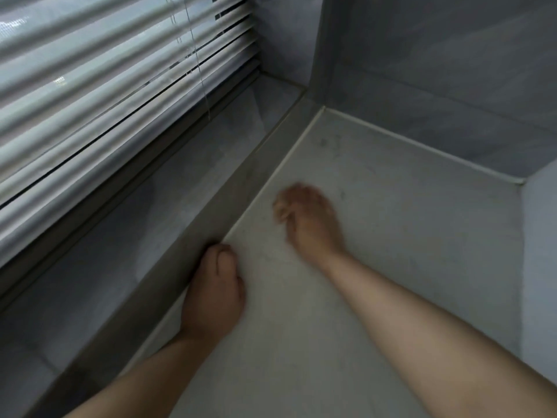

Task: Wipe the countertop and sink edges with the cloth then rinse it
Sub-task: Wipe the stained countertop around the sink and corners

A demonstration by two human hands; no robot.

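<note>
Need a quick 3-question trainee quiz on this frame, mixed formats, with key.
1. True or false: a cloth lies on the countertop.
2. What hangs at the window? A) a curtain B) blinds C) nothing
3. Which is nearer the raised ledge below the window: the left hand or the right hand?
Key: 1 false; 2 B; 3 left hand.
</note>
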